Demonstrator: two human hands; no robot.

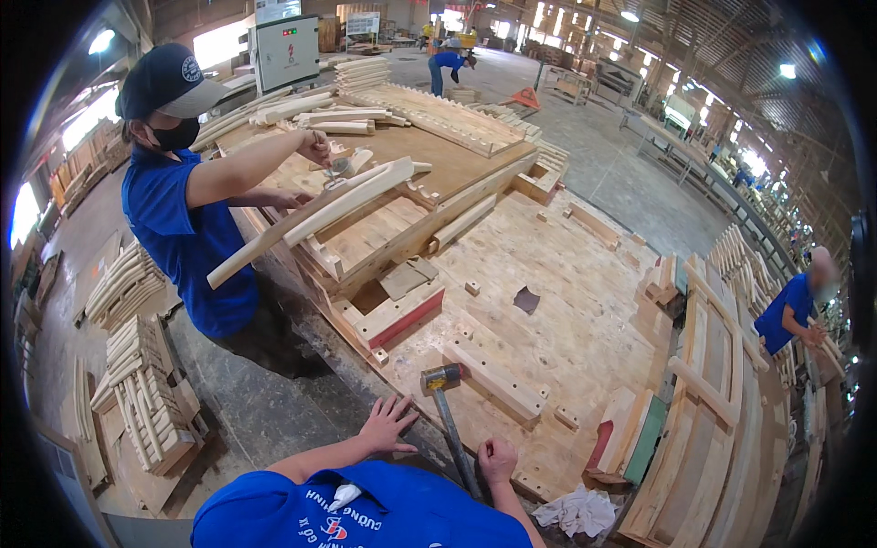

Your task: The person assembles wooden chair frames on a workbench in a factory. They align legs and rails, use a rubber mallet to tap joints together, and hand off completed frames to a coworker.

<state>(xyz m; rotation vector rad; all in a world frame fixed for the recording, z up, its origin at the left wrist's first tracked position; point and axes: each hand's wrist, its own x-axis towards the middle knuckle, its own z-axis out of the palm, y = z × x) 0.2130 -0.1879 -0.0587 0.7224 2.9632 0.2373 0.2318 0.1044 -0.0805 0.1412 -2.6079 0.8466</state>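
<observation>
My left hand (388, 426) is open, fingers spread, at the near edge of the wooden workbench (575, 320). My right hand (498, 459) is curled into a fist on the bench's near edge, with nothing visible in it. Between them lies a mallet (449, 422), its dark head on the bench and its handle pointing toward me; neither hand grips it. Just beyond the mallet head, a long wooden block (494, 384) is fixed to the bench top. Farther off lies a small dark sheet (526, 300).
At the left, a co-worker (196, 201) handles curved wooden pieces (352, 203). A red-sided block (402, 315), a green-sided block (639, 437) and a crumpled white cloth (577, 511) sit around the bench. A wooden frame (708, 384) stands right; stacked wood (146, 393) is left.
</observation>
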